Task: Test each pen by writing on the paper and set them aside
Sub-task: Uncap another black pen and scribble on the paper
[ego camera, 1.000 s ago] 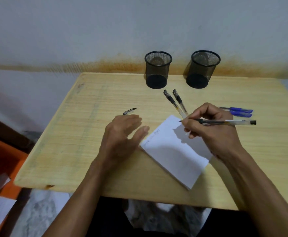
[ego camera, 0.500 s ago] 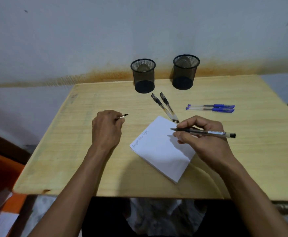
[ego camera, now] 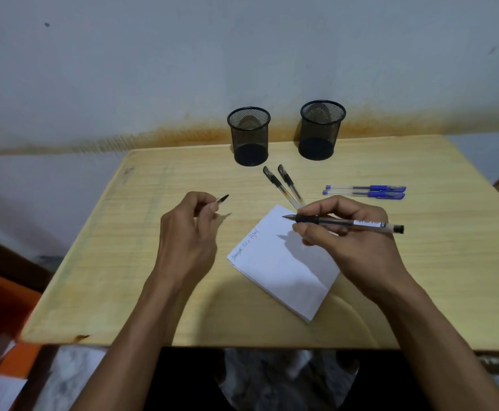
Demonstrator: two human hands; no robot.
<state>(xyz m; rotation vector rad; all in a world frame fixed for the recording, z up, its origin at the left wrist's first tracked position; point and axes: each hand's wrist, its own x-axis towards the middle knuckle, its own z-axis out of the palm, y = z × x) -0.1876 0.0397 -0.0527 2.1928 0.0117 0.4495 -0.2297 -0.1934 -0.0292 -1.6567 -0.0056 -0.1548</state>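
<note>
Black pen [ego camera: 349, 223] in right hand [ego camera: 350, 235], tip above paper [ego camera: 284, 264].

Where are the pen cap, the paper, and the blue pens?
pen cap [ego camera: 223, 199], head view, its dark tip beyond the left hand's fingers
paper [ego camera: 275, 271], head view, blank middle of the sheet
blue pens [ego camera: 373, 192], head view, the barrels near the caps

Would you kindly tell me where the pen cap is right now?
In the head view, the left hand pinches the pen cap above the table's left half, left of the paper.
</note>
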